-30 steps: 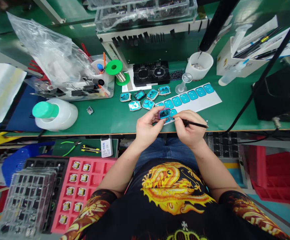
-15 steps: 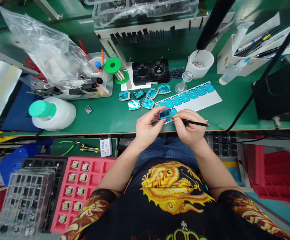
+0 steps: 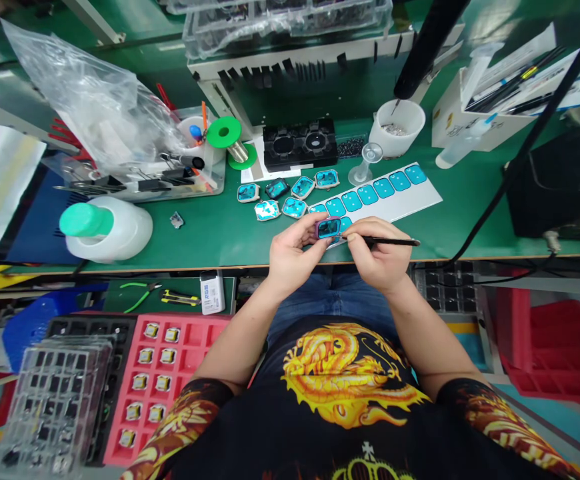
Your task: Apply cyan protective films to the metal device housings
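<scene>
The left hand (image 3: 290,255) pinches a purple-rimmed case (image 3: 329,228); the right hand (image 3: 383,257) grips a slim black tool (image 3: 395,241), its tip at the case's 4 o'clock edge. Beyond that case, a white sheet (image 3: 413,202) bearing blue pieces (image 3: 383,187) lies at 2 o'clock, six other cases (image 3: 303,187) at 10, a white cup (image 3: 404,143) farther at 1.

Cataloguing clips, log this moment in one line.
left hand: holds purple case; right hand: holds black tool, tip near case; bench: blue-patched sheet

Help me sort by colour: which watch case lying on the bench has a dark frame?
The back row's second case from the left: its frame is dark; the other five lying there have pale frames.
</scene>
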Available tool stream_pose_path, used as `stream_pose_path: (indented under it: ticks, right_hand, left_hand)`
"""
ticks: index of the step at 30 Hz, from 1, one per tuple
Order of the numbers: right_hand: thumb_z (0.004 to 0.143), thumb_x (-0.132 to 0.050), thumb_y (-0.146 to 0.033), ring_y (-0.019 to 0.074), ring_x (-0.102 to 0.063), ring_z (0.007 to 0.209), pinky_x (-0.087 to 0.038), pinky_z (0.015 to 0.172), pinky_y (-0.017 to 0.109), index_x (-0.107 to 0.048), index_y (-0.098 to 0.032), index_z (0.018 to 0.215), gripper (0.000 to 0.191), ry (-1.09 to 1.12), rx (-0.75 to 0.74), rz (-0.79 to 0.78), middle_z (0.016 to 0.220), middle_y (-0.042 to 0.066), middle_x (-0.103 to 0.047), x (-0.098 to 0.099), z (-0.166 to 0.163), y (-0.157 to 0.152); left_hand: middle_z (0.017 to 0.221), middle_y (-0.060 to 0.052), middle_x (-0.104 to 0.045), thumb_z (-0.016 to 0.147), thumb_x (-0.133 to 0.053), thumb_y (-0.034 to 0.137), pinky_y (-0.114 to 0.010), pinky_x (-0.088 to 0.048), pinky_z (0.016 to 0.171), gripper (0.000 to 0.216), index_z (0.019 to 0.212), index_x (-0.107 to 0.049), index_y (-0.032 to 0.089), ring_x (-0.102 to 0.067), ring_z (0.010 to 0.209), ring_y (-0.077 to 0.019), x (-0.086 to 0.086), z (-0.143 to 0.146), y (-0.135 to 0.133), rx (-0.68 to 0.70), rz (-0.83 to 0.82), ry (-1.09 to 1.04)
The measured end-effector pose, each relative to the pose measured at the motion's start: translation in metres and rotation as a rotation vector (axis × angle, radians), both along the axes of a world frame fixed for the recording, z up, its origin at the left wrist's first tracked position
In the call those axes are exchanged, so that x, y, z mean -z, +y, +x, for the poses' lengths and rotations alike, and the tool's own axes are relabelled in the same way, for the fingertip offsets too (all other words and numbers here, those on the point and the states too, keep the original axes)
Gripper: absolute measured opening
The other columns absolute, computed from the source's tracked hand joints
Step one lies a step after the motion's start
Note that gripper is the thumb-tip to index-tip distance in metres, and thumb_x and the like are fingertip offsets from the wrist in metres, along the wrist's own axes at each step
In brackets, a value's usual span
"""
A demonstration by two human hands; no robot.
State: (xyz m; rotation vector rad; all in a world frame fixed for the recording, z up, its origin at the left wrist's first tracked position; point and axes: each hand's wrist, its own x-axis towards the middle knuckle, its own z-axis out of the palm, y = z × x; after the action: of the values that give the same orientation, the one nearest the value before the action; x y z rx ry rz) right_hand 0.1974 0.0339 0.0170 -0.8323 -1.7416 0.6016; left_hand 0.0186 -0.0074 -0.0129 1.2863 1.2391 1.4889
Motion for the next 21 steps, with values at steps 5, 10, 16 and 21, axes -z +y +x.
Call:
stream_pose_path:
  ticks: [5,10,16,21]
  right_hand:
    - [0.095,-0.067,-0.014,0.0194,-0.074,0.075,-0.058,0.071,0.037,-0.077,-0.024,0.087,0.017,0.049,0.05,-0.041,0.081,0.002,-0.079,-0.0001,-0.0002,0.0001]
    - [0.094,-0.068,-0.013,0.0194,-0.074,0.075,-0.058,0.072,0.037,-0.077,-0.024,0.087,0.016,0.036,0.049,-0.033,0.082,0.002,-0.078,0.0016,-0.0004,0.0002]
    - [0.095,-0.067,-0.014,0.0198,-0.074,0.076,-0.059,0.072,0.037,-0.078,-0.025,0.088,0.016,0.042,0.012,-0.048,0.082,0.002,-0.079,0.0015,-0.0003,0.0013]
    - [0.095,-0.069,-0.013,0.0191,-0.074,0.077,-0.059,0.073,0.037,-0.079,-0.025,0.089,0.016,0.06,-0.016,-0.075,0.084,0.002,-0.079,0.0014,0.0005,0.0022]
  left_hand:
    - [0.113,-0.005,-0.084,0.09,-0.086,0.023,-0.032,-0.071,0.089,0.047,0.136,-0.077,0.023,-0.082,0.095,-0.0176,-0.0004,0.0004,0.0005,0.006,-0.02,-0.041]
    - [0.112,-0.004,-0.084,0.09,-0.085,0.021,-0.034,-0.071,0.089,0.044,0.134,-0.078,0.024,-0.082,0.093,-0.0174,-0.0015,-0.0002,0.0005,0.018,-0.027,-0.046]
    - [0.111,-0.005,-0.084,0.09,-0.085,0.021,-0.035,-0.071,0.092,0.046,0.135,-0.078,0.023,-0.082,0.094,-0.0182,-0.0024,-0.0008,-0.0002,0.028,-0.048,-0.058]
    - [0.113,-0.006,-0.085,0.09,-0.087,0.025,-0.036,-0.071,0.093,0.047,0.135,-0.078,0.022,-0.083,0.097,-0.0195,-0.0021,-0.0018,-0.0004,0.049,-0.063,-0.084]
